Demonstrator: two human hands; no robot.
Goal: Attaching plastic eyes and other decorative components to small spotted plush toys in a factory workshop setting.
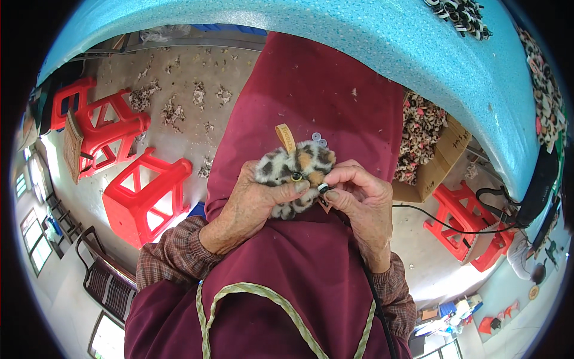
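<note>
My left hand (251, 194) is closed around a small spotted plush toy (278, 167), white, black and tan, with its thumb beside a round yellow-rimmed eye (296, 176). A tan ribbon loop (286, 136) sticks up from the toy's top. Against the toy's right side, my right hand (359, 191) pinches a small black-and-white piece (323, 187) between thumb and fingertips; its exact kind I cannot make out. Several small translucent plastic discs (317, 136) lie on the maroon apron (257, 113) just beyond the toy.
Beyond my lap runs a blue speckled tabletop (382, 48) with a heap of dark small pieces (460, 17). At right stands a cardboard box (445, 158) of patterned plush pieces (418, 131). Red plastic stools (143, 197) flank me; fabric scraps (173, 113) litter the floor.
</note>
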